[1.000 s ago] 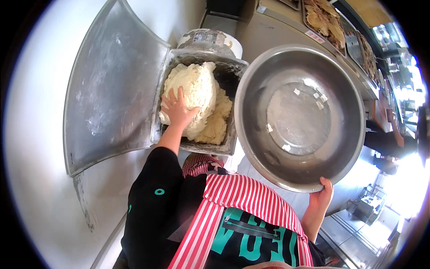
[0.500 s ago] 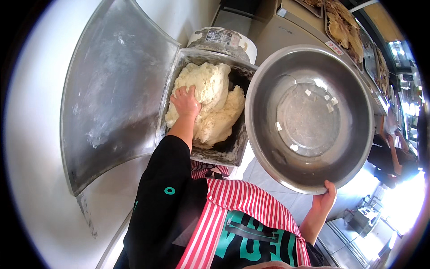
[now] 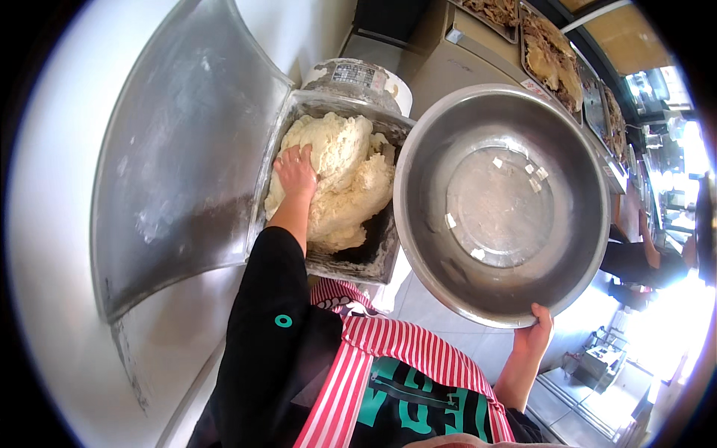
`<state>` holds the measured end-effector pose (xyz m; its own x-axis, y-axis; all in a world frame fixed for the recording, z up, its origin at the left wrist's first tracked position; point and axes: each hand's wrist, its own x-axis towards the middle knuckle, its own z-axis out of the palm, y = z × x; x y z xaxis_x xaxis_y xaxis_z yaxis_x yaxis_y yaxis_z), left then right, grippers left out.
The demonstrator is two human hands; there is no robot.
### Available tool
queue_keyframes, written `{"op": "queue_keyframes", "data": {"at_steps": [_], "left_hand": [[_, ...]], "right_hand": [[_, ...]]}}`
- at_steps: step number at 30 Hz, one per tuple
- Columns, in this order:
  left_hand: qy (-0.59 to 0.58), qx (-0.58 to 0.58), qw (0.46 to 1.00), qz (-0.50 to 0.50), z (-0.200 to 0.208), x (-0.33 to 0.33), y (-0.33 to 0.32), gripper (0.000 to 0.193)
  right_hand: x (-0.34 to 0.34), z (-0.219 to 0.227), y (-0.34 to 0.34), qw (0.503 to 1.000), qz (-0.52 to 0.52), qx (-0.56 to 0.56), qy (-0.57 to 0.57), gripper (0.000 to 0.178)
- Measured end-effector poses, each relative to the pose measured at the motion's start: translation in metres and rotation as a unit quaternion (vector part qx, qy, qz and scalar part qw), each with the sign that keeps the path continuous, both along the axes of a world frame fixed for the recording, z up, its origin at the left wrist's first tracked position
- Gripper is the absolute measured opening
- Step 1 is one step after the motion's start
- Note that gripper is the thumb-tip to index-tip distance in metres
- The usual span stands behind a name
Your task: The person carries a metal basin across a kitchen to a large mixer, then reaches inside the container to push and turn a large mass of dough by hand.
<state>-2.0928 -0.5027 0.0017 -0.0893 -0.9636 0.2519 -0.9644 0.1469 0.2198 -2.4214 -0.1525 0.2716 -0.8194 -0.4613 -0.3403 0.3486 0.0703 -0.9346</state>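
Note:
A big pale mass of dough (image 3: 343,201) sits inside an open metal mixer tub (image 3: 388,265), with a cleft between its two lobes. My left hand (image 3: 296,173) presses on the dough's left side, fingers laid over it and slightly apart. To the right of the tub, a large round steel basin (image 3: 590,246) is tilted so that its inside faces me. My right hand (image 3: 533,334) grips the basin's near rim, thumb on the inner side and the other fingers hidden behind. Several small whitish bits (image 3: 478,254) stick to the basin's bottom.
The tub's raised metal lid (image 3: 179,164) stands at the left beside a white wall (image 3: 60,246). Behind the tub is a dirty white bucket (image 3: 358,75). Trays of brown food (image 3: 553,63) rest on a beige cabinet at the far right. Another person (image 3: 642,257) stands at the right.
The view has shifted slightly, so tub and basin appear a little further left and lower. My left hand stays on the dough, its fingers less spread. My right hand keeps its grip.

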Motion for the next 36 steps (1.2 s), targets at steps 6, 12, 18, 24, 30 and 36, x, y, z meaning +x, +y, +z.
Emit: {"op": "queue_keyframes", "data": {"at_steps": [6,12,18,24,30,36], "left_hand": [[0.251,0.173,0.951,0.054,0.049,-0.023,0.030,0.088],[0.145,0.011,0.985,0.089,0.040,-0.061,0.037,0.061],[0.070,-0.033,0.995,0.059,0.026,-0.049,0.011,0.027],[-0.002,0.021,1.000,-0.008,0.017,-0.059,-0.012,0.016],[-0.060,0.057,0.995,-0.049,0.003,-0.067,-0.029,0.027],[-0.093,0.104,0.983,-0.122,0.022,-0.042,0.004,0.060]], "right_hand": [[0.005,0.007,-0.001,1.000,0.005,-0.018,-0.012,0.032],[0.001,0.007,-0.006,1.000,-0.008,-0.024,-0.007,0.036],[-0.002,0.006,-0.018,1.000,-0.007,-0.006,-0.005,0.033],[-0.001,0.002,-0.019,1.000,-0.024,-0.017,-0.002,0.042],[0.006,0.006,-0.017,1.000,-0.020,0.007,0.002,0.044],[-0.001,-0.001,-0.001,1.000,-0.007,-0.001,-0.014,0.028]]}}
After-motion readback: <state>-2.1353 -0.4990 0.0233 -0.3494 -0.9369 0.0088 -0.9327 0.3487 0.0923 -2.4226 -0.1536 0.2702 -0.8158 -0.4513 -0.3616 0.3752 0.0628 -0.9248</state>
